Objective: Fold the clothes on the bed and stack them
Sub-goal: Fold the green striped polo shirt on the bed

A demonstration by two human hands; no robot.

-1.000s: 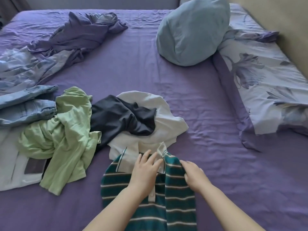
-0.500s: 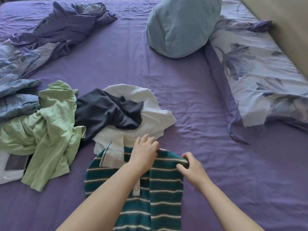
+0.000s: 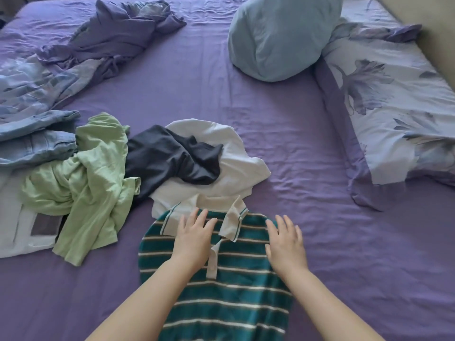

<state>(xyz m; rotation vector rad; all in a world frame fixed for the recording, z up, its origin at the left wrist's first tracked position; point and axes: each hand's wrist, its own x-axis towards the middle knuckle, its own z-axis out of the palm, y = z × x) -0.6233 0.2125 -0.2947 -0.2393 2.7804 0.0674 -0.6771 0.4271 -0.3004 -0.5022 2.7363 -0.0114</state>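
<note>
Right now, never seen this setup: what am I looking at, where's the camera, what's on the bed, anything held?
There is no machine here. A person works with two bare hands, and the single picture comes from a wide-angle camera worn on their head, looking forward and down.

The left hand and right hand both lie flat, fingers straight, on a green striped polo shirt spread on the purple bed sheet. Nothing is gripped; they look to be smoothing it.

Just beyond it lies a white shirt with a dark garment on top. To the left are a crumpled light green top and blue jeans. Farther back sit a rumpled purple quilt, a blue pillow and a flowered pillow.
</note>
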